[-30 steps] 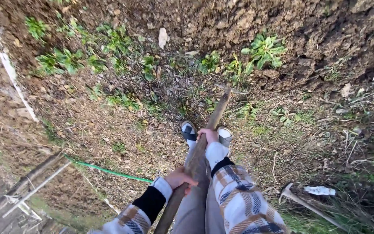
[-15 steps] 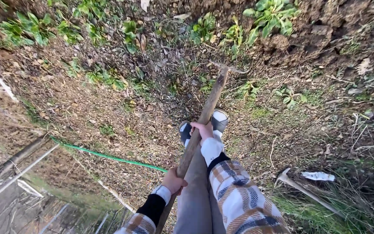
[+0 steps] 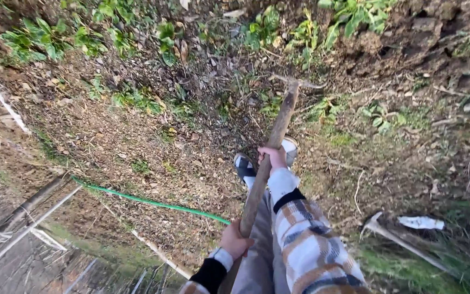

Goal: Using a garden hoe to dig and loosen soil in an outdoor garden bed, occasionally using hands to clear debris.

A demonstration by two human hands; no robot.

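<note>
From my remote view, the long wooden hoe handle (image 3: pixel 270 155) slants up and to the right, its head in the weedy soil (image 3: pixel 137 136). My right hand (image 3: pixel 273 158) clenches it mid-shaft, my left hand (image 3: pixel 234 239) grips lower down; a green hose (image 3: pixel 148 201) lies left.

Both hands closed, left (image 3: pixel 235 241) low, right (image 3: pixel 273 158) ahead.

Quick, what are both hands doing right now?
Left hand: closed around the long wooden handle, low down.
Right hand: closed around the same handle, higher up.
</note>
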